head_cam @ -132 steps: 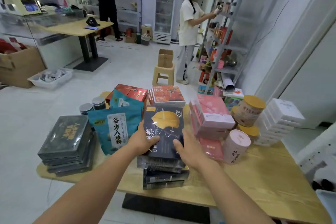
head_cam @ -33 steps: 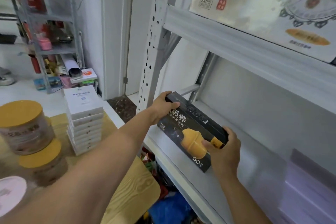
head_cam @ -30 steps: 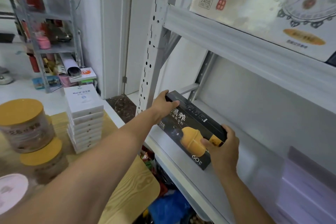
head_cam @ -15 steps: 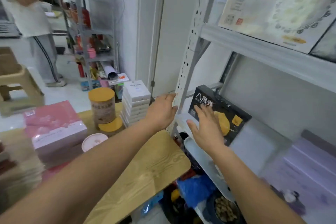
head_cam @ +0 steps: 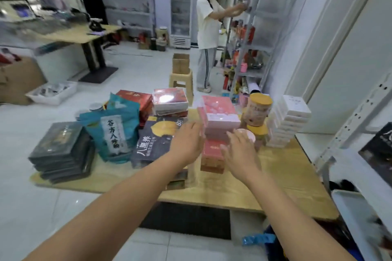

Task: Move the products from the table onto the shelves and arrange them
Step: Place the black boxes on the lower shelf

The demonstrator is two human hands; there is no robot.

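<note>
Label on teal bag: 谷方八, lower characters blurred. Top of dark box: 八黑养, 60 at corner.

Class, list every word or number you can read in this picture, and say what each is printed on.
"谷方八": white label on the teal bag; the characters below are blurred.
"八黑养": lid of the dark box.
"60": far corner of the same lid.
Gold-lidded can, white boxes, pink box: print too blurred to read.

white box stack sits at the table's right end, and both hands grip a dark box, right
No: the head view shows the left hand and right hand open, gripping nothing. The white box stack does sit at the right end of the table.
</note>
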